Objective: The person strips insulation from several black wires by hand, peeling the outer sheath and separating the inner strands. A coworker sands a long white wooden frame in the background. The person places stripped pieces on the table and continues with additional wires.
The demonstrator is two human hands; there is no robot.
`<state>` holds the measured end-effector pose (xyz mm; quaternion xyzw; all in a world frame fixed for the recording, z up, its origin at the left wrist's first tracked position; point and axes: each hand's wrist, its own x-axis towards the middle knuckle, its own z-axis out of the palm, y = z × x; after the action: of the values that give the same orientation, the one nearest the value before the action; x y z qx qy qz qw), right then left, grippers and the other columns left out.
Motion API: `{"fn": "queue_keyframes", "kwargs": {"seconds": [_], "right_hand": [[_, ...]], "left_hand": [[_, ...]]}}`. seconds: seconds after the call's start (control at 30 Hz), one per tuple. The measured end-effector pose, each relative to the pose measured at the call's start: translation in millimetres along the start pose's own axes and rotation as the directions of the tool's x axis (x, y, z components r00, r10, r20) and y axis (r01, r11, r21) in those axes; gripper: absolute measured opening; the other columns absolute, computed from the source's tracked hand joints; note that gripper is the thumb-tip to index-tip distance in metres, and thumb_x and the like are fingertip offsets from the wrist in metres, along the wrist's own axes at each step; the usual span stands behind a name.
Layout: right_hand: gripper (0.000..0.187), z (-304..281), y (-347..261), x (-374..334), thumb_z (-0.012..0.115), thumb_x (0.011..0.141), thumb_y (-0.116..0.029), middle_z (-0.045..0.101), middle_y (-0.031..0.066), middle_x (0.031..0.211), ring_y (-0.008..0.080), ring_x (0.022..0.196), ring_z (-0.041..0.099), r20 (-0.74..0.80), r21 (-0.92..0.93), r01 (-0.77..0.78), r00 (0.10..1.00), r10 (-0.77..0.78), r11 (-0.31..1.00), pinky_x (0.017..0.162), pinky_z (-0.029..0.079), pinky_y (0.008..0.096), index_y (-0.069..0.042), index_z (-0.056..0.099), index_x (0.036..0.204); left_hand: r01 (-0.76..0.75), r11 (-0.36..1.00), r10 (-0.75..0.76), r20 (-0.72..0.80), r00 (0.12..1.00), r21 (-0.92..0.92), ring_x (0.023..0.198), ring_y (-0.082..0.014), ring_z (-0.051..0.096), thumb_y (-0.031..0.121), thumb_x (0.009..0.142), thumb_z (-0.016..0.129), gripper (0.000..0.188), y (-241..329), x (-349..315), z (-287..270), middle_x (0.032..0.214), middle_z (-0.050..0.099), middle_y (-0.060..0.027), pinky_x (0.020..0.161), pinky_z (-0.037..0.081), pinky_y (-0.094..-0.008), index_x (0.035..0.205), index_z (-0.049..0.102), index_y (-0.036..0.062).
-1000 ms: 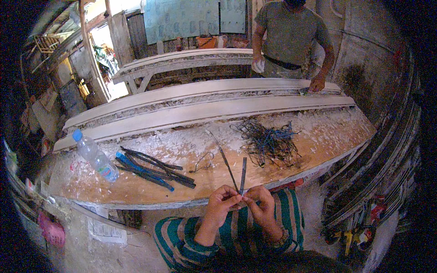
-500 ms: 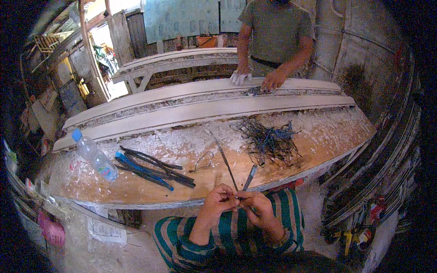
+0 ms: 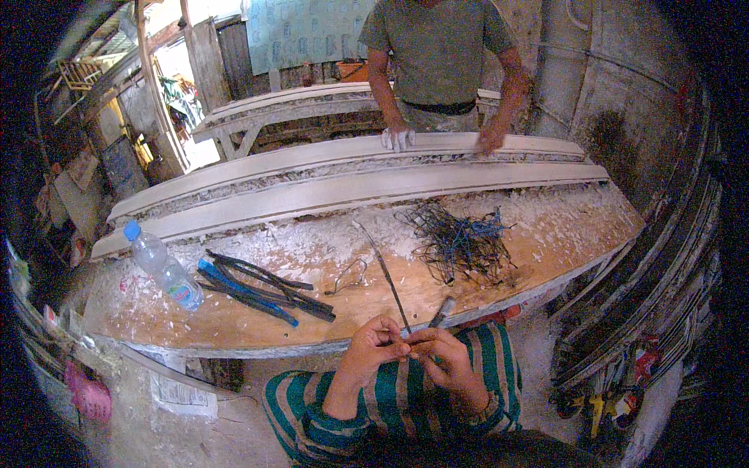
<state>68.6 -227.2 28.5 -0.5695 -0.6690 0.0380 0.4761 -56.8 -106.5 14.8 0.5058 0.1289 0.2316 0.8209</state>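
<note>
Over my lap, at the near edge of the table, both hands meet with their fingertips pinched together. My left hand (image 3: 374, 345) is closed on the lower end of a thin dark strip (image 3: 388, 281), which slants up and away over the tabletop. My right hand (image 3: 443, 355) pinches at the same spot, and a short grey blade-like piece (image 3: 442, 311) sticks up beyond its fingers. Its grip end is hidden, so I cannot tell its exact kind. Beyond lies a tangled heap of black and blue strands (image 3: 460, 242). A small loop of strand (image 3: 349, 275) rests left of the strip.
Left on the powdery table (image 3: 211, 331) are a bundle of black and blue strips (image 3: 265, 290) and a clear bottle (image 3: 162, 265) with a blue cap. Long white mouldings (image 3: 335, 181) span the far side. Across them another person (image 3: 437, 62) works, a white-coated hand (image 3: 398, 140) on the moulding.
The blade-like piece has tilted lower and to the right. My hands stay almost in place. The other person has shifted left, their hands moving farther apart.
</note>
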Motion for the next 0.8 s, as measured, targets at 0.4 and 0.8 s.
{"fn": "queue_keyframes", "kwargs": {"seconds": [0.4, 0.8], "right_hand": [[0.016, 1, -7, 4, 0.059, 0.067, 0.004, 0.063, 0.01, 0.088, 0.0255, 0.078, 0.061, -0.063, -0.073, 0.077, 0.995, -0.082, 0.994, 0.067, 0.045, 0.0324, -0.006, 0.059, 0.08], [0.028, 13, 7, -8, 0.059, 0.062, -0.003, 0.059, 0.0076, 0.081, 0.0256, 0.071, 0.057, -0.231, -0.129, -0.008, 0.973, -0.023, 0.992, 0.058, 0.043, 0.0341, -0.011, 0.059, 0.088]], "left_hand": [[0.004, 0.999, -0.006, 0.046, 0.999, 0.035, 0.071, -0.0108, 0.057, 0.004, 0.07, 0.07, 0.029, 6, -2, 0, 0.077, 0.057, -0.0019, 0.062, 0.047, -0.0227, 0.089, 0.047, 0.0082], [-0.069, 0.993, 0.072, -0.023, 0.997, 0.094, 0.076, -0.0121, 0.058, -0.002, 0.074, 0.063, 0.021, 10, -6, 9, 0.083, 0.059, -0.0048, 0.068, 0.05, -0.0247, 0.091, 0.051, 0.0043]]}}
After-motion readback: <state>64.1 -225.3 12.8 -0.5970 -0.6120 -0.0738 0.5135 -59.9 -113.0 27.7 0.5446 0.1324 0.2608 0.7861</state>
